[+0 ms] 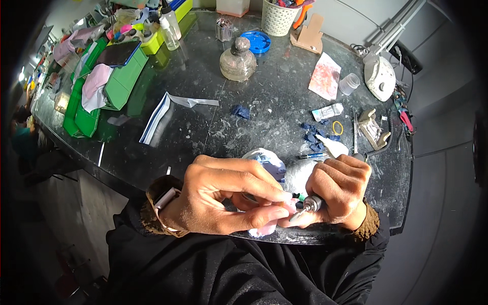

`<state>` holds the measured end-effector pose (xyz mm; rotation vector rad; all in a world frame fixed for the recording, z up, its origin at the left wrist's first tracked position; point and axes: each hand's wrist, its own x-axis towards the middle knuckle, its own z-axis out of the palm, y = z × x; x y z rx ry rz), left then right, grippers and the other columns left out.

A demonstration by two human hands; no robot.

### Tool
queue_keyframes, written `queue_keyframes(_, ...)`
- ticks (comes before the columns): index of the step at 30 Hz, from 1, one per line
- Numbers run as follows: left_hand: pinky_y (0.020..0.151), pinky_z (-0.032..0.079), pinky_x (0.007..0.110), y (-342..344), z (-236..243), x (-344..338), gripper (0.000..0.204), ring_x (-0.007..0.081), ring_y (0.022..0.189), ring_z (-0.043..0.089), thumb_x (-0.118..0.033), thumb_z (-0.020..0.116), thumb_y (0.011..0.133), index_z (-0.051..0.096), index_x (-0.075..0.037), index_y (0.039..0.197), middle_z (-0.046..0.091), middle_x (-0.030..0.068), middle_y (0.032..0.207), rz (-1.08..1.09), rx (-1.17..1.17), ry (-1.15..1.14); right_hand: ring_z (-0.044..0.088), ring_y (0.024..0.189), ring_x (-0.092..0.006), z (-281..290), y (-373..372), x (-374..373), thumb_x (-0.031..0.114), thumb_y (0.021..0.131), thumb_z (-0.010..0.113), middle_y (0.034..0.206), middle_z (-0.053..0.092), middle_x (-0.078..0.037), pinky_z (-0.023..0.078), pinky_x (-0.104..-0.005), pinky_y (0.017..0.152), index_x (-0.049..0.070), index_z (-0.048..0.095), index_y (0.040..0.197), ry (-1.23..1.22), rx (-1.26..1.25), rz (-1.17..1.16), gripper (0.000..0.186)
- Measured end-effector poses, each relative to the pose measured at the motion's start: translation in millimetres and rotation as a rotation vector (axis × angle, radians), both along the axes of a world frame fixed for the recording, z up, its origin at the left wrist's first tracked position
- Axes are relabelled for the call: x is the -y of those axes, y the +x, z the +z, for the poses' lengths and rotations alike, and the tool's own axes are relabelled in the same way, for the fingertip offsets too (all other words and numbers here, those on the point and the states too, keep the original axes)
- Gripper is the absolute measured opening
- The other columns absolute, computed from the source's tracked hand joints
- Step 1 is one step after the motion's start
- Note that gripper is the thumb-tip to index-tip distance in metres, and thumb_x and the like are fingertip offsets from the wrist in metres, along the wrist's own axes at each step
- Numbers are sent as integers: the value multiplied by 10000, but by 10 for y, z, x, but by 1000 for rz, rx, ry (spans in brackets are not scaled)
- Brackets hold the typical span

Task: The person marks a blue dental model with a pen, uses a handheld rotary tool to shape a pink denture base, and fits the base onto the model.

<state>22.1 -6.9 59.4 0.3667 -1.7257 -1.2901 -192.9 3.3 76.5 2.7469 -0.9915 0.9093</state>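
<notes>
- Workbench (208,134), black, dusty and scratched: is filling the middle of the view; clock positions are running from the hands, twelve toward the far edge.
- Left hand (213,192): is pinching a small pink piece (291,204) between thumb and fingertips, a narrow grip.
- Pink piece: is sitting between the two hands near the bench's front edge, partly hidden by fingers; its full form cannot be told.
- Right hand (339,187): is wrapping firmly around a metal rotary handpiece (313,203).
- Bur (296,215): is projecting from the handpiece toward eight o'clock, close beside the pink piece; contact cannot be told.
- Round white bowl (252,154): is standing at eleven, just beyond the left hand.
- Round glass jar, domed cap (238,65): is standing between eleven and twelve.
- Blue plastic lid (255,42): is lying at twelve, beside the jar.
- White lattice basket (277,20): is standing at twelve, far edge.
- Red-stained paper (324,77): is lying between twelve and one, beside a clear plastic cup (349,84).
- Yellow ring (334,125): is lying at one, near dark-blue scraps (311,135).
- White lamp head (380,79): is hanging at one.
- Blue-and-white strip (154,122): is lying at ten.
- Green trays (83,114): are resting at ten, farther out.
</notes>
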Motion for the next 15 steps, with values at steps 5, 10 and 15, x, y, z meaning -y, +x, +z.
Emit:
queue_keyframes(5,588,576,238,11,12,28,163,203,704,684,59,720,713,669,50,868,658,190,817,-16,-9,12,422,404,-167,8,-15,10,629,636,641,502,379,-11,277,-286,408,99,424,552,52,29,-24,579)
queue_keyframes(10,593,575,240,28,11,7,194,193,704,682,49,746,682,676,28,863,660,164,821,10,14,11,440,414,-159,23,-21,22,606,615,666,493,392,6,289,-277,415,97,433,563,3,-36,21,562)
queue_keyframes(15,588,565,237,-6,10,26,253,171,678,674,48,775,621,680,-5,850,658,123,807,242,33,-300,484,407,-98,105,-16,7,321,656,818,496,519,32,325,-231,428,67,660,766,149,183,142,319)
